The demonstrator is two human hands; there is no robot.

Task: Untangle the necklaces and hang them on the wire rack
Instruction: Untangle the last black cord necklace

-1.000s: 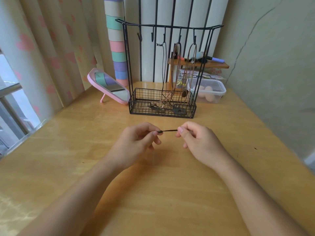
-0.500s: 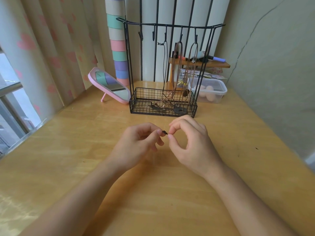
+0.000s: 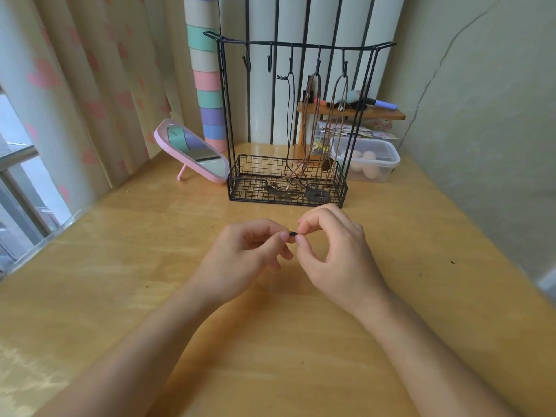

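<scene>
black and barely a speck, a dark bit of necklace (image 3: 292,234) sits at the centre of the frame, pinched from both sides. your left hand (image 3: 249,255) nips it between thumb and forefinger, and your right hand (image 3: 340,257) does the same from the other side. the remaining fingers of each curl loosely above the wooden table (image 3: 120,281). so little shows between the two pinches that its run can only be read as left to right across the frame; where the rest of the cord goes, you cannot tell. the wire rack (image 3: 301,44) stands directly above your hands in the frame, your right knuckles just below its basket front. three necklaces hang toward the right of its bar, a black cord (image 3: 289,115) and two brown cords (image 3: 315,75), tails pooled in the basket. two empty hooks (image 3: 247,61) wait at the upper left of the bar, likely the next stop. the left hand sits on their side, so the lift probably runs up and slightly left.
</scene>
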